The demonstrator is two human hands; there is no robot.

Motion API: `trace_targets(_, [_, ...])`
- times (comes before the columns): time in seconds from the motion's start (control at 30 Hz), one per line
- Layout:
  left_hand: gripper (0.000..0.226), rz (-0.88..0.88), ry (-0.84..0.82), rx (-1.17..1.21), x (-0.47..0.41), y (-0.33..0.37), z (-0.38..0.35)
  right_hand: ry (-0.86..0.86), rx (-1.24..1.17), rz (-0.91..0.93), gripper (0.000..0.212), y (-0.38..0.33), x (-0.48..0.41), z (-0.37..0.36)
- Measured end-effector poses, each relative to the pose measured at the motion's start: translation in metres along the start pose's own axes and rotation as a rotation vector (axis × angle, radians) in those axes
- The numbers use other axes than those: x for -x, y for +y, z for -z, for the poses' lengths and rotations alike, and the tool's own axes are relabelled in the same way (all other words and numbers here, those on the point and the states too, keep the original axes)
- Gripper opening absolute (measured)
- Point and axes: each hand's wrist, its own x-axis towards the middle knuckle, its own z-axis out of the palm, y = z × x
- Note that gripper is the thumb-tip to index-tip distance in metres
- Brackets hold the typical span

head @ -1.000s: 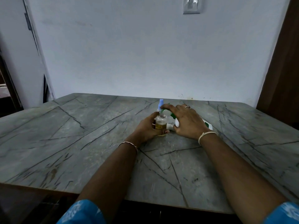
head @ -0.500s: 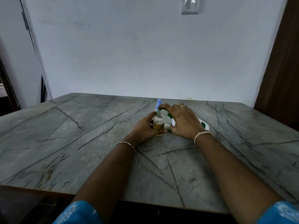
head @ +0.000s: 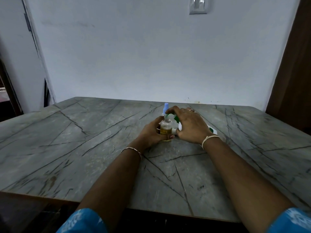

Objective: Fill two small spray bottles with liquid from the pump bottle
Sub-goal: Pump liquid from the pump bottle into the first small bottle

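Head-worn view faces forward and down over the table [head: 70, 148]

Not much to report over that last second, tbh. My head drifted a touch, so the whole scene slid a little left in view. The wall switch [head: 198, 5] up top and the small spray bottle [head: 166, 127] both sit slightly further left than a second ago, and a bit more of the brown door [head: 292, 64] shows at the right edge. Nearly all of that slide came in the first half second. Stuff on my right shifted most: my right hand [head: 190, 125], its wrist and the end of the pump bottle [head: 212, 131] under it have come in closer to the middle of the frame.
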Motion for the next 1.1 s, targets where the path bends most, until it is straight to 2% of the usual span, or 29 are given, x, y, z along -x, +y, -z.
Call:
trace_targets(0.3, [0.083,0.016,-0.001,0.007,-0.0008,-0.0017,-0.0002,-0.005,0.088,0.043,0.078,0.0074,0.0047,-0.0006])
trace_targets(0.53, [0.079,0.000,0.003,0.046,-0.0016,-0.0042,-0.0013,-0.011,0.037,0.017,0.068,0.0034,0.0003,-0.0003])
trace_targets(0.83, [0.077,-0.003,0.003,-0.011,0.0000,0.0003,0.0006,-0.003,0.068,0.055,0.076,0.0066,0.0029,-0.0018])
trace_targets(1.1, [0.073,-0.019,0.005,-0.001,0.0016,0.0008,-0.0003,0.002,0.039,0.025,0.068,0.0040,0.0012,-0.0007])
